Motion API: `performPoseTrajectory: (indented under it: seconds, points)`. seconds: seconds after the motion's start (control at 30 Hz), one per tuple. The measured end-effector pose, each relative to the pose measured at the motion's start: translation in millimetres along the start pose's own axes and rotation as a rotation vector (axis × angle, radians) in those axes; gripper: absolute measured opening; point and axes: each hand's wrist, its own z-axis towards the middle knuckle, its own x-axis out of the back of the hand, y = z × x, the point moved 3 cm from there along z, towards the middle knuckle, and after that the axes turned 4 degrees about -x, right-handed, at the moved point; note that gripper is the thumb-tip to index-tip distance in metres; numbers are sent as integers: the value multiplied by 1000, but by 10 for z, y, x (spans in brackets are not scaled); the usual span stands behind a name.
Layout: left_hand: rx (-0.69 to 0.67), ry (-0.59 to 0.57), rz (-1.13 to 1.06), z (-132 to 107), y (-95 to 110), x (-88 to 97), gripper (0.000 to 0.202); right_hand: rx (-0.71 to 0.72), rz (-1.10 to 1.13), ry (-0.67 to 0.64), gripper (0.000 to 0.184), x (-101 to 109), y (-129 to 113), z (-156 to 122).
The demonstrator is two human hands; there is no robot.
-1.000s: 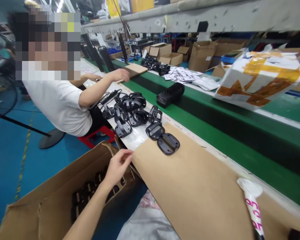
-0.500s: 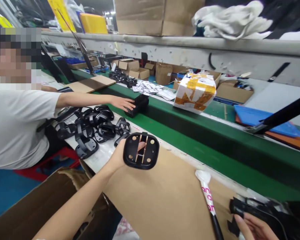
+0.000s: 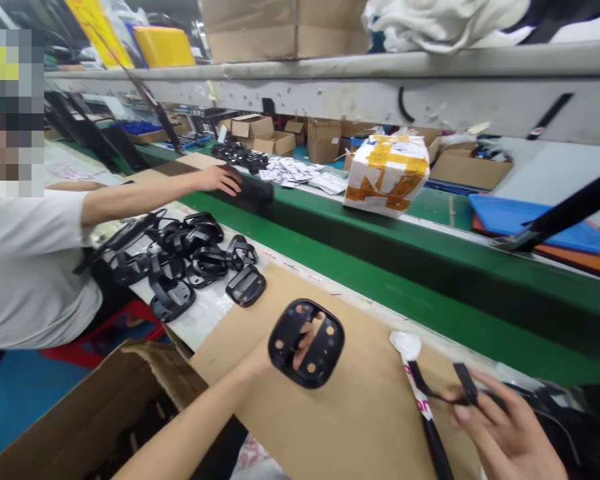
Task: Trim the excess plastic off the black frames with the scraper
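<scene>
My left hand point(image 3: 307, 337) holds a black plastic base plate point(image 3: 283, 317) from behind, over the brown cardboard sheet. The plate has rounded corners, several round holes and slots, and my fingers show through its middle opening. At the right, my right hand point(image 3: 510, 420) pinches a thin bent black strap point(image 3: 464, 383) between thumb and fingers. The strap passes close to a stick-like tool point(image 3: 423, 407) with a white wrapped top, pink lettering and a black handle. Another similar black plate point(image 3: 246, 285) lies at the sheet's far left corner.
Several assembled black strapped parts point(image 3: 173, 267) are heaped at the left beside a co-worker point(image 3: 30, 267), whose arm reaches over the green conveyor point(image 3: 305, 250). An open cardboard box point(image 3: 45, 427) stands below left. Dark parts point(image 3: 555, 427) lie at the right; a taped box point(image 3: 387, 173) stands beyond the belt.
My left hand has brought the plate right and nearer, tilting it. My right hand has lifted the strap away from the dark parts. The co-worker's hand has moved left and back.
</scene>
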Motion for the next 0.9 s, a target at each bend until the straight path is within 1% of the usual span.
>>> performPoseTrajectory:
  seconds: [0.03, 0.07, 0.1, 0.13, 0.17, 0.23, 0.3, 0.37, 0.43, 0.53, 0.6, 0.7, 0.77, 0.83, 0.9]
  points:
    - [79, -102, -88, 60, -118, -176, 36, 55, 42, -55, 63, -104, -134, 20]
    - [149, -193, -168, 134, -222, -365, 39, 108, 67, -109, 57, -201, -248, 52]
    - [208, -250, -246, 222, -316, -557, 42, 156, 89, -160, 46, -289, -337, 94]
    - [261, -268, -296, 322, -403, -745, 45, 215, 135, -186, 33, -357, -406, 139]
    - [297, -250, -309, 427, -484, -923, 48, 269, 172, -177, 26, -402, -449, 186]
    - [317, -188, -303, 626, -623, -1252, 53, 362, 163, -149, 20, -463, -470, 260]
    - [248, -151, -327, 774, -725, -1509, 55, 513, 45, -60, 19, -486, -444, 282]
    - [156, -158, -382, 846, -805, -1654, 54, 606, -131, -55, 24, -534, -370, 265]
    - [131, -184, -410, 854, -881, -1678, 52, 659, -283, -61, 29, -586, -276, 230]
    - [168, -220, -401, 819, -957, -1573, 51, 735, -413, 2, 28, -631, -168, 174]
    - [219, -187, -393, 808, -996, -1482, 51, 751, -406, 39, 27, -628, -131, 157]
    - [290, -116, -351, 817, -1066, -1400, 48, 738, -308, 72, 29, -577, -139, 151]
    - [257, -97, -327, 832, -1094, -1381, 44, 768, -275, 92, 31, -540, -183, 137]
    - [203, -91, -324, 840, -1103, -1373, 43, 816, -291, 106, 36, -523, -229, 118]
    - [232, -125, -314, 833, -1110, -1379, 46, 844, -334, 79, 42, -538, -250, 108]
